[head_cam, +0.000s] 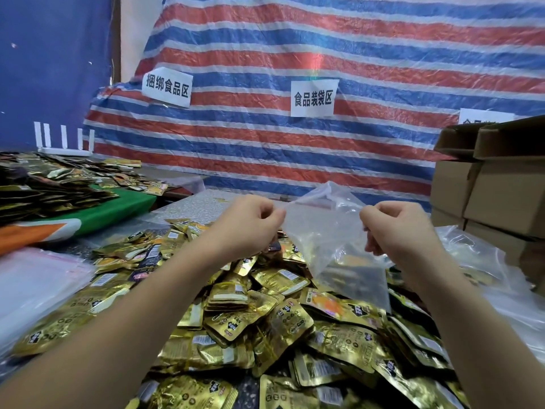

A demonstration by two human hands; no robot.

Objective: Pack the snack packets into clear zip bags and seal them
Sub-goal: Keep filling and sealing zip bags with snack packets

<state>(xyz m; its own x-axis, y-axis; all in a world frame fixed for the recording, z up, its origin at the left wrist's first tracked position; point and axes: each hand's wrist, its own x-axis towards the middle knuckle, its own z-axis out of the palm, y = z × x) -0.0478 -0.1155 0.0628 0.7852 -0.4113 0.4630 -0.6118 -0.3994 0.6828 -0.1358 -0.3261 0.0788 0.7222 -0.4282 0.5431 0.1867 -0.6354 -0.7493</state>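
Head view: my left hand and right hand each pinch a top corner of the clear zip bag above the gold snack packets

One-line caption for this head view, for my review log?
Both hands, left hand and right hand, pinch a clear bag above gold packets.

Clear zip bag between both hands
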